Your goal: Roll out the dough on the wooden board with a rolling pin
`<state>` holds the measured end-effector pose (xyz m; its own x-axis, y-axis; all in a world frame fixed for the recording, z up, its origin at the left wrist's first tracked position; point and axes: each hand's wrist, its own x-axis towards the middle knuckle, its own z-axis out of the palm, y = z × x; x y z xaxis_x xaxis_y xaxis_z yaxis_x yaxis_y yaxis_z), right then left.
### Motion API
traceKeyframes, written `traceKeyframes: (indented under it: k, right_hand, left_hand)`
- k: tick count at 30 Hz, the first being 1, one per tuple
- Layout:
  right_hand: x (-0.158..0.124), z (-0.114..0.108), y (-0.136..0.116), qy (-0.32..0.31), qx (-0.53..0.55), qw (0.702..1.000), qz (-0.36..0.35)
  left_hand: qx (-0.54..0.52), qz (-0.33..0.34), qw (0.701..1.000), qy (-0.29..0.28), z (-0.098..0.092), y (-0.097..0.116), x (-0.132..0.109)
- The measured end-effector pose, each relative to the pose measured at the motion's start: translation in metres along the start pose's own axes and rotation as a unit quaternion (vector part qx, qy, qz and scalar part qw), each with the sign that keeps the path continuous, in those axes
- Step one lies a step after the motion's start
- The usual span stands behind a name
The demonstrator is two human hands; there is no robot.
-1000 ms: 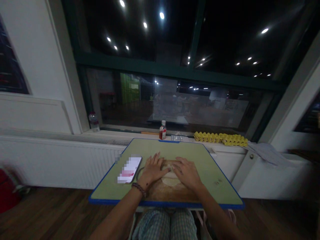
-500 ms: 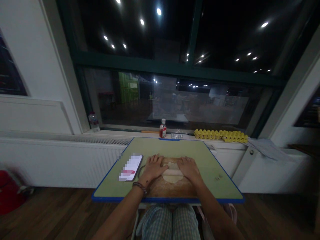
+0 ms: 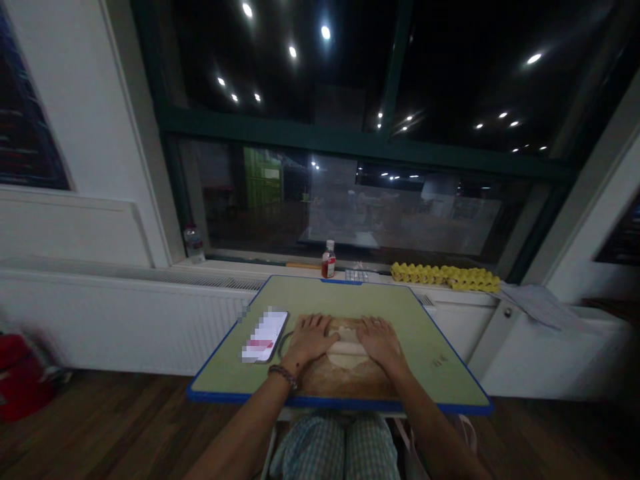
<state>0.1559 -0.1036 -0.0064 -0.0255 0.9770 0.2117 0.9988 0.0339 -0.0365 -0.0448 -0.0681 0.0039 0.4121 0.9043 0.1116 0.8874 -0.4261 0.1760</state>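
Note:
A light wooden rolling pin (image 3: 346, 348) lies crosswise over a flat round of pale dough (image 3: 347, 362). The dough is spread on a brown wooden board (image 3: 345, 385) dusted with flour. My left hand (image 3: 311, 339), with a beaded bracelet at the wrist, presses palm-down over the pin's left end, fingers stretched forward. Over the right end lies my right hand (image 3: 379, 340), also palm-down with its fingers extended. Both hands cover the pin's ends, so only its middle shows. The fingers are not wrapped round it.
A phone (image 3: 266, 337) with a lit screen lies left of the board on the green, blue-edged table (image 3: 425, 313). On the sill behind stand a small bottle of reddish liquid (image 3: 328, 260), a yellow egg tray (image 3: 445, 276) and a water bottle (image 3: 194, 244).
The view has shifted slightly, so everything sits a little lower and further right. On the board, the hands and rolling pin have barely moved.

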Motion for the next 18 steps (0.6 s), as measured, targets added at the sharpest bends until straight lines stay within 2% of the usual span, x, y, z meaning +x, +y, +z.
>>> traceKeyframes:
  k: [4, 6, 12, 15, 18]
  right_hand:
    - [0.014, -0.010, -0.003, -0.029, 0.007, 0.998, 0.062]
    - [0.015, -0.013, -0.004, -0.035, 0.011, 0.997, 0.073]
    - [-0.010, -0.014, -0.006, -0.036, -0.017, 0.999, -0.017]
    - [-0.023, -0.015, -0.008, -0.016, -0.012, 1.000, -0.006]
    - [-0.023, -0.013, -0.009, -0.013, 0.003, 1.000, 0.016]
  left_hand:
    - [0.005, -0.060, 0.998, 0.005, -0.003, 0.002, 0.013]
    - [0.006, -0.069, 0.998, 0.014, -0.004, 0.004, 0.013]
    - [0.027, 0.007, 0.999, 0.036, 0.000, 0.006, -0.011]
    - [0.024, 0.034, 0.997, 0.059, 0.007, 0.004, -0.020]
    - [0.017, 0.040, 0.997, 0.057, 0.010, 0.002, -0.020]
